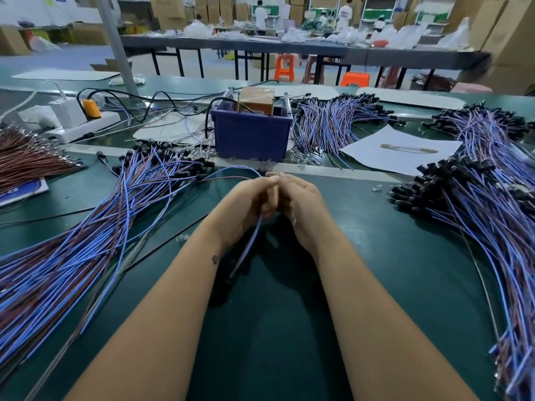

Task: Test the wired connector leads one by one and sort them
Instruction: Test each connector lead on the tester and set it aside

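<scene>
My left hand (247, 205) and my right hand (301, 205) meet at the middle of the green table (275, 328), fingers curled together around one blue and brown wired lead (249, 244). The lead loops out past my fingertips toward the left and hangs down below my left palm. What the fingertips pinch is hidden between the hands. A big pile of blue and brown leads with black connectors (86, 227) fans out on my left. Another such pile (486, 227) lies on my right.
A blue bin (252, 134) holding a brown box stands just beyond my hands. Behind it lies a third lead bundle (333, 123). A white paper sheet (399, 149) is at the right, a white power strip (81, 125) and brown wires (29, 157) at the left.
</scene>
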